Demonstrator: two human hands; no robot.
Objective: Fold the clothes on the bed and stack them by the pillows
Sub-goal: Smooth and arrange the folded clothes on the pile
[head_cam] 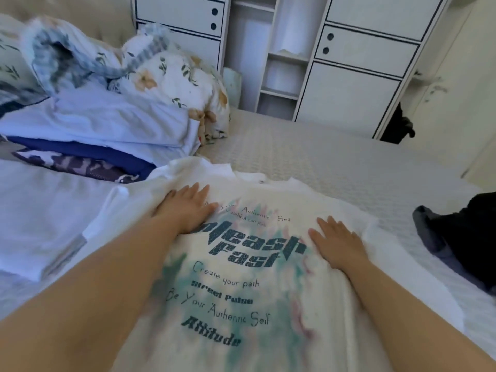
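my left hand (pixel 185 208) lies flat, fingers straight and close together, palm pressing down on the upper left part of the white printed t-shirt (pixel 241 277), just above the big dark lettering. my right hand (pixel 338 242) is flat too, fingers straight and slightly apart, pressing the shirt to the right of that lettering. neither hand grips any cloth; both only rest on top of it.

the t-shirt is spread out, print upward, on the bed (pixel 335 162) right in front of me, with green and pink smudges of colour behind the text. its left edge overlaps a pale blue garment (pixel 40 224) that lies flat on the bed beside it.

further off to the left i see a stack of folded clothes (pixel 102 135): a light blue piece on top, a dark blue layer under it and a patterned purple one at the bottom. behind the stack sits a floral pillow (pixel 177 76), touching it. a dark garment (pixel 461 237) lies at the right edge of the bed, well apart from the shirt. a white wardrobe (pixel 349 63) stands beyond the bed.
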